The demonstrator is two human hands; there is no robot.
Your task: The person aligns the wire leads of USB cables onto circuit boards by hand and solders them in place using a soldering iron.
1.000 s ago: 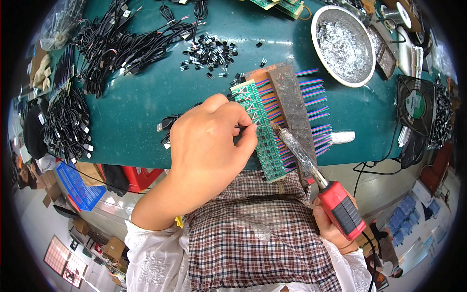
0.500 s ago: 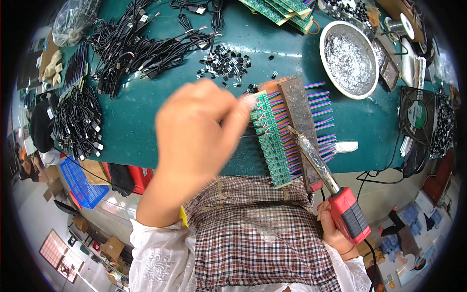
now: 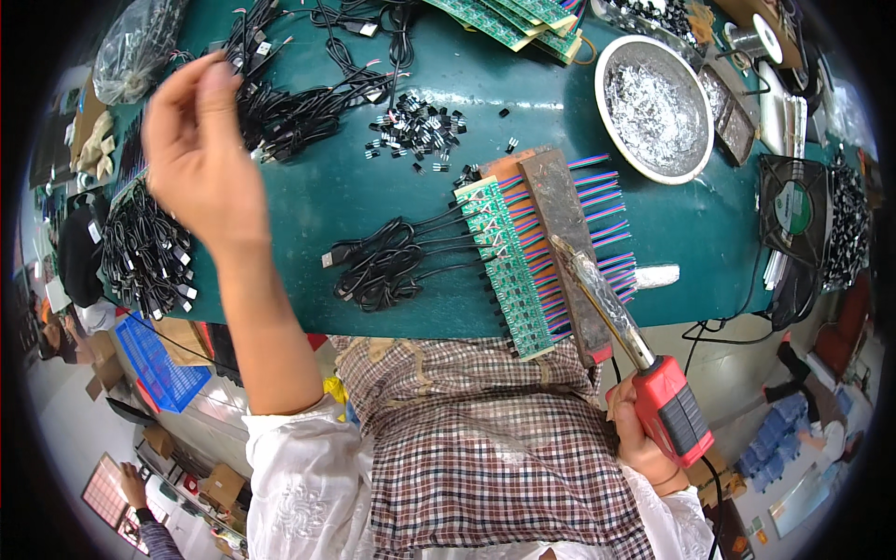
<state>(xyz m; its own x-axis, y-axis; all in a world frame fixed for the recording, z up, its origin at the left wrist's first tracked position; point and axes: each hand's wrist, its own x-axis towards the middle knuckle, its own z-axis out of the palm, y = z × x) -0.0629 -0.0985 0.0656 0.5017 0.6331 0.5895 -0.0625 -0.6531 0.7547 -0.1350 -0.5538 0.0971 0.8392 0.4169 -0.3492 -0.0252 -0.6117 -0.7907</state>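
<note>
My right hand (image 3: 644, 442) grips a red and black soldering iron (image 3: 670, 411). The iron's tip slants up over a dark flat bar (image 3: 563, 233) that lies across rows of multicoloured wires (image 3: 607, 201). Left of the bar is a green circuit board strip (image 3: 509, 271), with several black cables (image 3: 387, 266) running from its upper part and lying bundled on the table. Over at the far left, my left hand (image 3: 207, 149) is raised beside a heap of black USB cables (image 3: 289, 117). Its fingers are loosely bent and somewhat blurred, with a gap from the thumb; nothing shows in them.
Small black three-legged parts (image 3: 420, 131) lie on the green table (image 3: 485, 93). A white-rimmed bowl (image 3: 602, 103) of silvery scraps, a solder spool (image 3: 761, 39) and a fan (image 3: 793, 210) stand to the right. Stacked circuit boards (image 3: 509, 23) lie at the back. Another cable bundle (image 3: 145, 247) hangs at left.
My left hand has swung from beside the circuit board to the cable heap at far left, uncovering the cables attached to the board. My right hand and the soldering iron have barely moved.
</note>
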